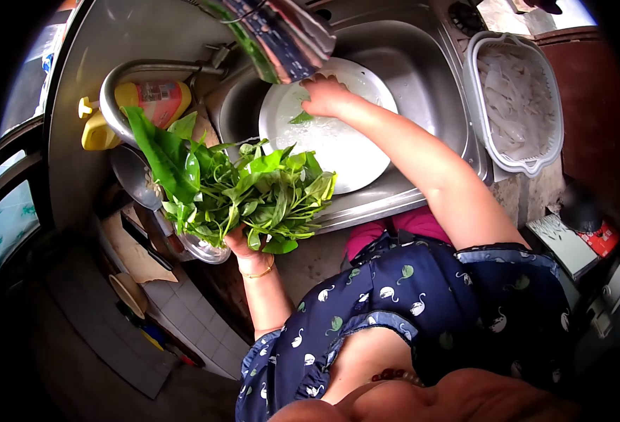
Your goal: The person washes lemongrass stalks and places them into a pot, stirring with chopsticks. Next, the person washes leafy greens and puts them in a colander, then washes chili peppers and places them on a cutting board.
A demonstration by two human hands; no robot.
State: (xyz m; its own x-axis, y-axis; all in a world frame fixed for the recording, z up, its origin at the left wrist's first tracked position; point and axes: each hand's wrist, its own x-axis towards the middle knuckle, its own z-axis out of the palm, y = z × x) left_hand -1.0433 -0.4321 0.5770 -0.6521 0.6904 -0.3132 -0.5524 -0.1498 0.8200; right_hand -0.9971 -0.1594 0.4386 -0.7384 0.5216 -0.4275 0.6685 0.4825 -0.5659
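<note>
A large bunch of leafy greens hangs left of the basin, with my left hand closed round it from below; leaves hide most of those fingers. My right hand reaches into a round white basin that stands in the steel sink and holds water. Its fingers are curled, and their tips are partly hidden. A loose green leaf lies just below them; whether the hand grips it is unclear.
A curved faucet stands beside a yellow pump bottle. Above the basin juts a shiny metal cylinder. To the right, a white basket holds pale strips. A knife lies on a board at the lower left.
</note>
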